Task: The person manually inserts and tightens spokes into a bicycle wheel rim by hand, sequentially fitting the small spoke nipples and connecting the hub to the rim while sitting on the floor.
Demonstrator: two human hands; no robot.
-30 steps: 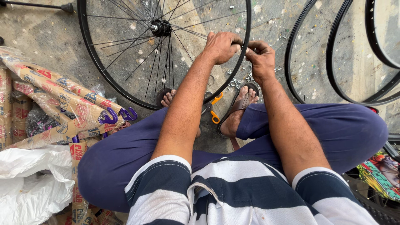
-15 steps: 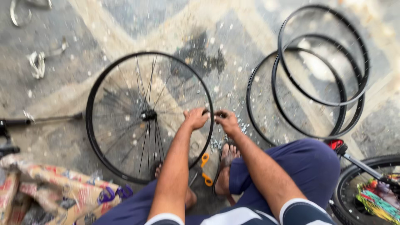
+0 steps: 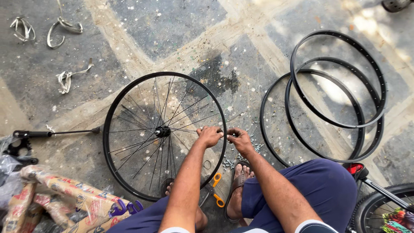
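Observation:
A black spoked bicycle wheel (image 3: 129, 112) lies flat on the stone floor in front of me. My left hand (image 3: 209, 136) grips its rim at the right side, fingers closed over it. Right beside it, my right hand (image 3: 238, 139) pinches something small at the same stretch of rim; what it holds is too small to tell. Small silver metal parts (image 3: 250, 149) are scattered on the floor under my hands. My sandalled feet (image 3: 239, 181) rest just below the wheel.
Three bare black rims (image 3: 336, 125) lie stacked at the right. Orange-handled scissors (image 3: 215, 190) lie between my feet. A wrapped cardboard bundle (image 3: 64, 198) sits at the lower left, a black rod (image 3: 56, 133) to the left, rubber strips (image 3: 64, 80) at top left, a tyred wheel (image 3: 379, 207) at lower right.
The view has pulled back and up, so the whole wheel and the loose rims show. Both hands stay together at the same spot on the wheel's rim.

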